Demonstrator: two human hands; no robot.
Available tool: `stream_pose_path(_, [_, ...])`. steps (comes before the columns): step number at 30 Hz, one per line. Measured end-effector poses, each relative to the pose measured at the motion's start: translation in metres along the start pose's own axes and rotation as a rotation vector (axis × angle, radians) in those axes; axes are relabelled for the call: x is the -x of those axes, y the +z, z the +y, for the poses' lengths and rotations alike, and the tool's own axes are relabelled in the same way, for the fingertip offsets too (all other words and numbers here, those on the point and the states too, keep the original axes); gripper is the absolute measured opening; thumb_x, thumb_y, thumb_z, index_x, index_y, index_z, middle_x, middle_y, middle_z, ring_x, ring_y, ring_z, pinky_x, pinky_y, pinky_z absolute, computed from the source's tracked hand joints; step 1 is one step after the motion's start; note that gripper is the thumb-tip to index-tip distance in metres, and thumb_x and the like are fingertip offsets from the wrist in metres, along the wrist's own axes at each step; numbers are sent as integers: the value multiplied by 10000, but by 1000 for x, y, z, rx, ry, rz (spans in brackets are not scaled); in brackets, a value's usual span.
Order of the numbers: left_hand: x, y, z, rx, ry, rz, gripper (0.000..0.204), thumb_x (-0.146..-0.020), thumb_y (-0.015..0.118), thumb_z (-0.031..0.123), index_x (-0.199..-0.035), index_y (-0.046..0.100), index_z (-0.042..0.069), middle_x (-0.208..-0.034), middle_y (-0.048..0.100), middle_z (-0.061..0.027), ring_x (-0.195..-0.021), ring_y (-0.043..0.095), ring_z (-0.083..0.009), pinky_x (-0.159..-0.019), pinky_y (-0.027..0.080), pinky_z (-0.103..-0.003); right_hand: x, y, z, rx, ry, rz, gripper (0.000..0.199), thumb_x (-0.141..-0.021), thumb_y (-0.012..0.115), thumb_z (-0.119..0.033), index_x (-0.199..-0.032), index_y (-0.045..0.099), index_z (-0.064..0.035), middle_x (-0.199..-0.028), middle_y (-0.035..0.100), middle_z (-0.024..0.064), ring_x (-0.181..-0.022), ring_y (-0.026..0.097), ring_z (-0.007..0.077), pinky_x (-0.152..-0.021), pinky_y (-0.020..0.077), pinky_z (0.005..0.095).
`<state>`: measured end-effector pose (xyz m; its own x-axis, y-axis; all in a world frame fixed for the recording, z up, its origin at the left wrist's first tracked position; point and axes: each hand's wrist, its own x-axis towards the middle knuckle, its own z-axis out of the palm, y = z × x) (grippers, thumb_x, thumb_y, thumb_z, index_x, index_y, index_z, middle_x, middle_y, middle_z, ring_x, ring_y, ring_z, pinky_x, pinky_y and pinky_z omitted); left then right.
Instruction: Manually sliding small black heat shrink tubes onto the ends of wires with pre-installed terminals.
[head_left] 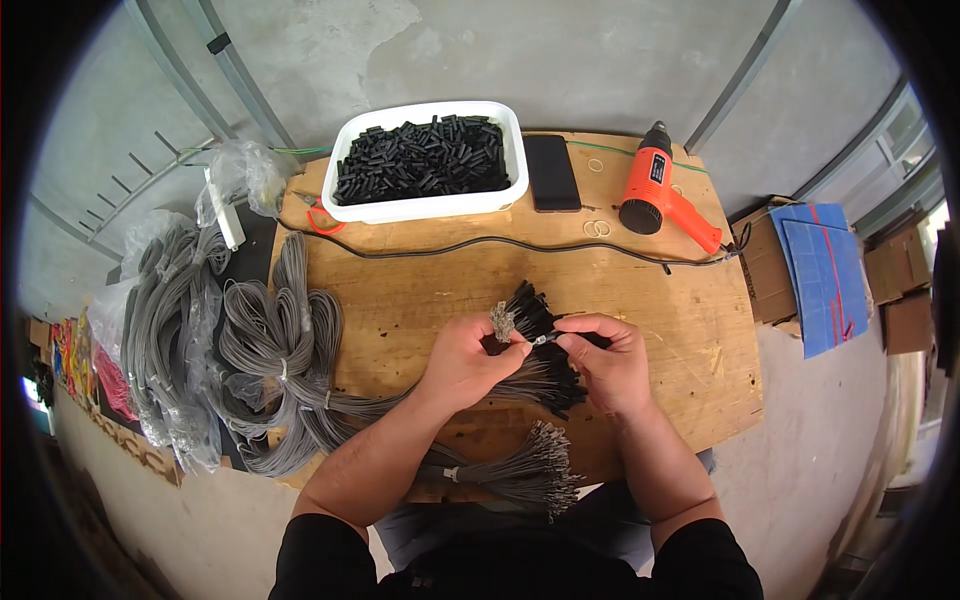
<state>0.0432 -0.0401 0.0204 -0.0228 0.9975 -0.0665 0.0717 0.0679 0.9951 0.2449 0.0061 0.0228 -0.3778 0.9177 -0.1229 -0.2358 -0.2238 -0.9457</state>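
My left hand (467, 362) grips a bunch of grey wires (505, 322) whose metal-tipped ends stick up above the fist. My right hand (608, 362) pinches one wire end with a short black sleeve (545, 339) between thumb and forefinger, fingertips almost touching the left hand. Under and between both hands fans a bundle of wires fitted with black sleeves (548, 375). A second tied bundle with bare metal ends (530, 470) lies near the board's front edge, below my hands.
A white tub of black sleeve pieces (425, 155) stands at the back of the wooden board (690, 340), next to a black phone (552, 172) and an orange heat gun (655, 190). Coils of grey wire (270, 350) and bagged coils (170, 320) lie left. Blue sheets (825, 275) sit right.
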Motion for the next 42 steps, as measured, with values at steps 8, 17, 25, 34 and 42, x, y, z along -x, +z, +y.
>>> stream_pose_path(8, [2, 1, 1, -27, 33, 17, 62, -849, 758, 49, -827, 702, 34, -708, 606, 56, -648, 499, -18, -562, 386, -213, -2, -6, 8, -12, -43, -24, 165, -907, 697, 36, -1069, 726, 22, -818, 680, 8, -612, 479, 12, -537, 371, 172])
stream_pose_path(17, [2, 1, -3, -102, 56, 32, 94, -851, 761, 96, -837, 697, 28, -690, 618, 30, -644, 518, -31, -570, 419, -229, -4, -4, 12, -65, 25, -11, 107, -905, 688, 26, -1011, 703, 29, -827, 694, 64, -597, 500, 51, -529, 387, 194])
stream_pose_path(25, [-4, -11, -16, 31, 40, -82, 199, -882, 754, 174, -924, 708, -15, -676, 642, -14, -639, 527, -46, -581, 450, -255, -5, -7, 10, -86, 9, -11, 104, -924, 696, -14, -1023, 697, 17, -833, 706, 55, -577, 469, 29, -508, 357, 182])
stream_pose_path(34, [-2, -9, -9, -141, 35, -55, 226, -867, 757, 215, -896, 711, -4, -628, 609, -40, -588, 509, -80, -547, 431, -288, -8, -16, 1, -390, 291, -120, 155, -971, 664, -127, -1023, 656, 19, -830, 692, 91, -576, 454, 75, -501, 364, 193])
stream_pose_path(42, [-3, -8, -12, -182, 74, -56, 242, -845, 770, 214, -825, 684, -12, -608, 585, -70, -560, 495, -109, -530, 416, -305, -9, -15, 3, -372, 322, -145, 167, -974, 668, -151, -1016, 655, 10, -824, 691, 79, -578, 466, 76, -497, 373, 182])
